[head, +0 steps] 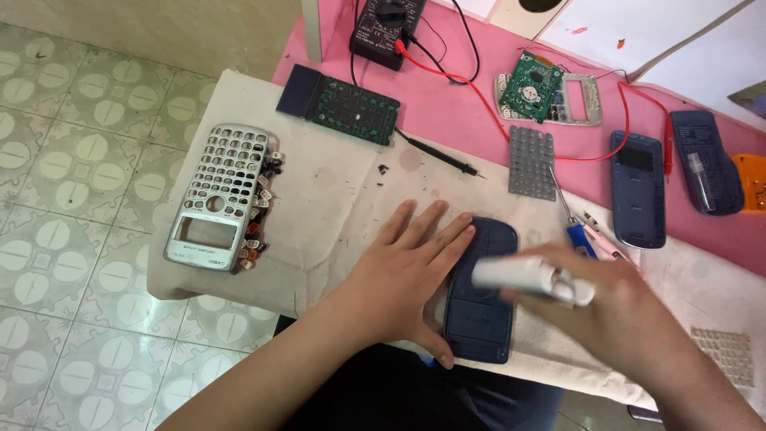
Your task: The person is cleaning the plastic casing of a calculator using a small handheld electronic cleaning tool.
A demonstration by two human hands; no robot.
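Note:
My left hand lies flat with fingers spread on the left edge of a dark blue calculator back shell, pinning it to the white cloth. My right hand hovers over the shell's right side and grips a small white object, blurred by motion; what it is I cannot tell. A blue-handled screwdriver and a pink tool lie just beyond my right hand.
A silver calculator front frame with loose keys beside it sits at the left. A dark circuit board, black multimeter with red lead, green board, grey key mat and more blue shells lie on the pink table.

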